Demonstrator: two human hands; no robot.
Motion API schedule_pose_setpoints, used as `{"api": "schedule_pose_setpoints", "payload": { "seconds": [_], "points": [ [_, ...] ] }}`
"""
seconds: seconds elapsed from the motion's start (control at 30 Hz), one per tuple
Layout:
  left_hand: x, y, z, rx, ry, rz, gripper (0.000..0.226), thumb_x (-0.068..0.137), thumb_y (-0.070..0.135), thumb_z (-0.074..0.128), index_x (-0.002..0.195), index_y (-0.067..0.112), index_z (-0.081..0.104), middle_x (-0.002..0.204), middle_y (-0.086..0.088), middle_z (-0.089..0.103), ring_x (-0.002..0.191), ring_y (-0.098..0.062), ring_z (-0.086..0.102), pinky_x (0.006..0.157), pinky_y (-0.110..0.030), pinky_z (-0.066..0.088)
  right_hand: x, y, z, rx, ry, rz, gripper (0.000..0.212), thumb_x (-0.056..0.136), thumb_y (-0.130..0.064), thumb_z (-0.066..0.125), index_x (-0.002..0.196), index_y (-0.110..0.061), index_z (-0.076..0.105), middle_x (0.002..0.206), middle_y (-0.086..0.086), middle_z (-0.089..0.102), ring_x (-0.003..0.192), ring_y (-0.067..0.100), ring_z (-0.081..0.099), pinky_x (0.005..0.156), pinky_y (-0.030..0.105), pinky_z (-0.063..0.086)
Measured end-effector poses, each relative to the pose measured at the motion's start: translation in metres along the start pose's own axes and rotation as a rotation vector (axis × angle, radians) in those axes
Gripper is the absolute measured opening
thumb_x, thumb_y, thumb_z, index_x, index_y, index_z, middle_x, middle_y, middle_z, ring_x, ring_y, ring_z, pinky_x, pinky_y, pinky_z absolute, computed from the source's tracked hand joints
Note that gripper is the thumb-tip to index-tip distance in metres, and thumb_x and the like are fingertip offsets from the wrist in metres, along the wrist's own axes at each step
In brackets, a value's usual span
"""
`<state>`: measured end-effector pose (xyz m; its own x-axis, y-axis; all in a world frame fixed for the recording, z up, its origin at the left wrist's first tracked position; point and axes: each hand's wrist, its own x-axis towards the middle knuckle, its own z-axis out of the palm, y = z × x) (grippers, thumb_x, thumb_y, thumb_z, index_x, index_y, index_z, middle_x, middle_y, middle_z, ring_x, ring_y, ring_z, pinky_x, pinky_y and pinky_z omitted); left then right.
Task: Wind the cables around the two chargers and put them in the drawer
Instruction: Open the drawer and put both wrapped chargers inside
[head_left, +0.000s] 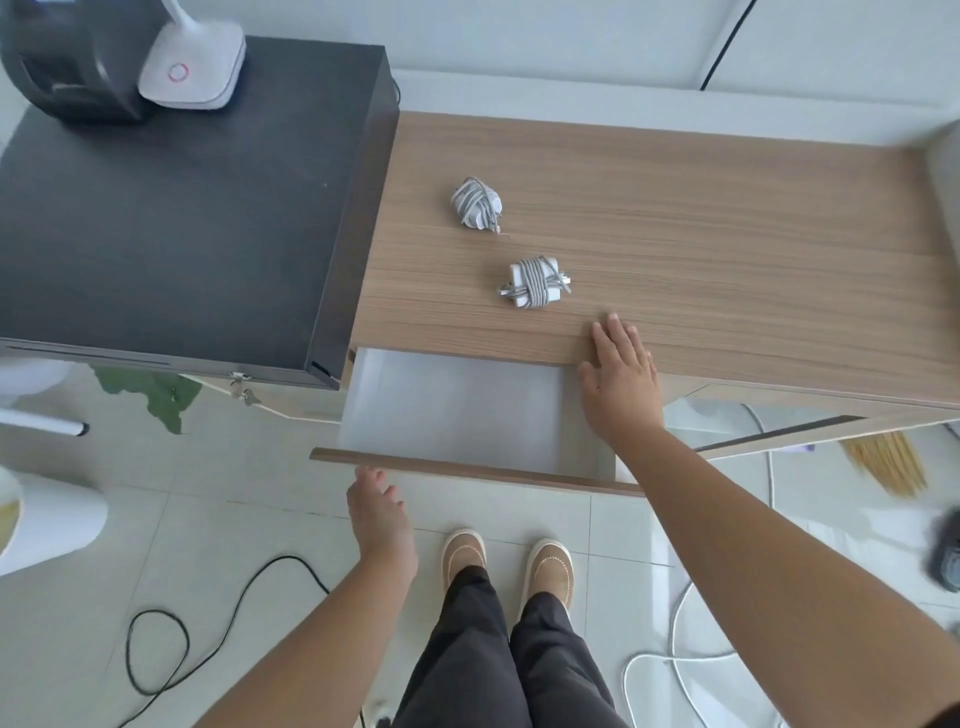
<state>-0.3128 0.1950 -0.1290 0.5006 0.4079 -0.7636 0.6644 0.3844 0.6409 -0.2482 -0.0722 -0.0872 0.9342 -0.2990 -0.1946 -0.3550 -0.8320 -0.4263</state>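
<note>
1. Both chargers lie on the wooden desktop, each already wrapped in its cable: the near charger just beyond the right hand, the far charger further back; they lie apart.
2. The drawer stands pulled out and looks bare inside.
3. The right hand lies flat and spread at the desk edge, gripping nothing.
4. The left hand, loosely spread, is at the drawer front, possibly touching it.
5. Winding looks done; stowing remains. Next, the right hand should reach forward and lift the near charger.
</note>
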Motion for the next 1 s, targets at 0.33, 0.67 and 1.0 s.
{"api": "schedule_pose_setpoints", "payload": {
  "seconds": [0.33, 0.67, 1.0],
  "points": [
    [-0.038, 0.074, 0.038, 0.613, -0.324, 0.663, 0.01, 0.088, 0.015, 0.057, 0.092, 0.023, 0.062, 0.104, 0.006, 0.058, 0.097, -0.006, 0.055, 0.075, -0.019, 0.04, 0.027, -0.042, -0.03, 0.296, -0.035, -0.008, 0.076, 0.083, -0.02, 0.061, 0.147, -0.037, 0.024, 0.153, 0.003, 0.023, 0.128, 0.026, 0.045, 0.097, 0.028, 0.037],
    [0.01, 0.162, 0.137, 1.112, -0.499, 0.811, 0.051, 0.083, 0.024, 0.064, 0.13, 0.022, 0.044, 0.12, 0.002, 0.049, 0.11, -0.017, 0.05, 0.09, -0.033, 0.045, 0.073, -0.068, -0.04, 0.092, -0.14, -0.13, 0.075, 0.074, -0.019, 0.072, 0.14, -0.038, 0.039, 0.154, 0.003, 0.021, 0.139, 0.029, 0.025, 0.108, 0.042, 0.034],
    [0.036, 0.21, 0.2, 1.162, -0.287, 1.037, 0.089, 0.076, 0.035, 0.074, 0.146, 0.038, 0.02, 0.145, -0.005, 0.031, 0.134, -0.027, 0.03, 0.107, -0.038, 0.028, 0.086, -0.068, -0.025, 0.191, -0.094, -0.171, 0.062, 0.071, -0.026, 0.073, 0.127, -0.033, 0.047, 0.123, -0.001, 0.049, 0.114, 0.021, 0.049, 0.09, 0.032, 0.044]
  ]
}}
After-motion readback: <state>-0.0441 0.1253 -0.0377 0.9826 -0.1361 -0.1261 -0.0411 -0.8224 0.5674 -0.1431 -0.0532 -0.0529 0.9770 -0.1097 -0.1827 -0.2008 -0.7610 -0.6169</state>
